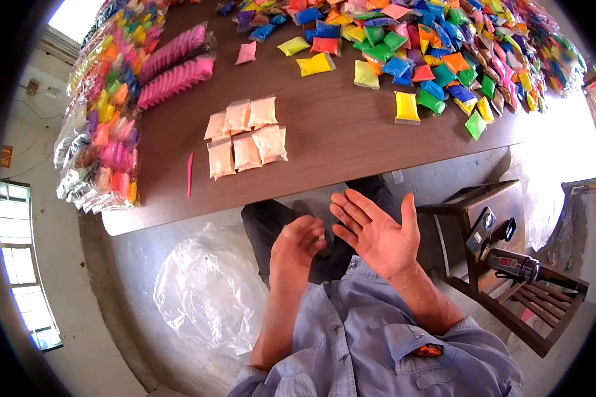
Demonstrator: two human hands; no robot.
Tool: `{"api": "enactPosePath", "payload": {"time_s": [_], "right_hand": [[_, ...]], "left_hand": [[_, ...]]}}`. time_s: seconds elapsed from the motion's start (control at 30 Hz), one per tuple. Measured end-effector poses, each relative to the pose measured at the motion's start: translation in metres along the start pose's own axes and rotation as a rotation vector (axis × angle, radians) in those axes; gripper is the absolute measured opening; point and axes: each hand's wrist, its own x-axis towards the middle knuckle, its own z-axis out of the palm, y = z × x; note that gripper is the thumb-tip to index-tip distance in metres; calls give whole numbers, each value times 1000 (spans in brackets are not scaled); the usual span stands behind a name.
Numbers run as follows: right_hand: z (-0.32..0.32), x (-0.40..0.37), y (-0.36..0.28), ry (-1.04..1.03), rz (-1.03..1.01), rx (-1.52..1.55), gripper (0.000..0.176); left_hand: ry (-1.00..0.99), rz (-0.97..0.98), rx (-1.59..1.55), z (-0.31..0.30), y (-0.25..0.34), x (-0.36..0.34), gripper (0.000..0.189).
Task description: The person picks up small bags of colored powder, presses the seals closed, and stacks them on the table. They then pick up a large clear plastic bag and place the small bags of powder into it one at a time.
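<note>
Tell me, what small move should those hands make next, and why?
Perhaps reach the left hand forward to the peach packets: both hands appear empty, short of the table's edge, and these packets, set in two rows, look closest to that hand.

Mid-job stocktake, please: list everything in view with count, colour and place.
Packets: six showing, peach, table's near left
Stick: one, pink, left of those
Packet rows: two, pink, beyond the stick
Loose packets: many, mixed colours, table's far right
Bagged bundles: many, mixed colours, table's left edge
Table: one, brown, ahead
Plastic bag: one, clear, floor at left
Wooden furniture: count unclear, brown, right
Flask: one, silver and dark, on the furniture
Window: one, bright, left wall
Shirt: one, blue-grey, torso
Trousers: one pair, dark, legs
Left hand: one, bare, loosely curled, above lap
Right hand: one, bare, palm up, above lap
</note>
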Motion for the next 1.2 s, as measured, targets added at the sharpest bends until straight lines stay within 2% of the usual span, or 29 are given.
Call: {"api": "enactPosePath", "payload": {"time_s": [0.03, 0.1, 0.13, 0.27, 0.33, 0.4, 0.43, 0.5, 0.53, 0.73, 0.8, 0.87, 1.0, 1.17, 1.2], "right_hand": [[0, -1, -1, 2, 1, -1, 109], [1, -1, -2, -21, 6, -54, 107], [0, -1, -2, -20, 9, -54, 107], [-3, -1, -5, -56, 20, -194, 104], [-3, -1, -7, -59, 27, -271, 104], [-3, -2, -9, -93, 31, -503, 106], [-3, -2, -11, -92, 32, -501, 106], [-1, -4, -13, -128, 31, -777, 115], [0, -4, -14, -126, 33, -775, 115], [14, -5, -22, -188, 59, -944, 117], [16, -7, -22, -284, 55, -961, 102], [16, -5, -21, -314, 43, -1015, 97], [27, -5, -15, -338, -7, -1068, 88], [27, -5, -14, -344, -49, -1021, 90], [26, -5, -16, -334, -83, -983, 91]], "left_hand": [[1, -1, -2, 0, -1, -1, 59], [10, 61, 459, 7, -1, -6, 35], [18, 60, 397, 14, 2, -8, 23], [51, 93, 612, 24, 6, -9, 22], [2, 111, 867, 19, 12, -7, 19], [-36, 126, 938, 16, 12, -5, 18], [-75, 142, 1008, 15, 12, -4, 17], [-108, 162, 1057, 18, 16, -6, 17], [-142, 186, 1103, 20, 17, -6, 17], [-261, 207, 1132, 19, 16, -9, 11], [-255, 202, 1079, 13, 11, -9, 11], [-249, 197, 1027, 9, 5, -9, 11], [-124, 129, 953, 8, -2, -8, 11], [-10, 15, 864, 13, 0, -8, 14], [5, -31, 709, 17, 2, -9, 15]]}}
